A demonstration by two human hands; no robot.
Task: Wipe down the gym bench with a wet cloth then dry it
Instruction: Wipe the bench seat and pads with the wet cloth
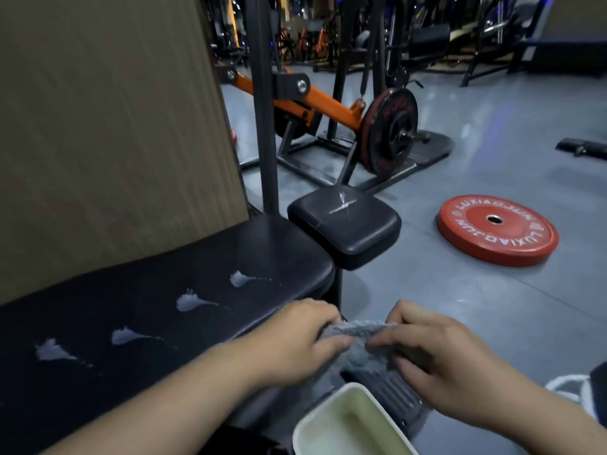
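While both hands [295,343] grip cloth [361,330]: basin [315,418] below, red plate [497,229] beyond.

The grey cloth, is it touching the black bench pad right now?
No, the grey cloth is gripped by the left hand and right hand, off the black bench pad, above the white basin.

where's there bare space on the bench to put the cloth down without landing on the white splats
Free: the far end of the bench pad, between the last white splat and the small seat pad; also the strip along the wood panel. Crowded: the near edge, where both hands hold the grey cloth above the basin.
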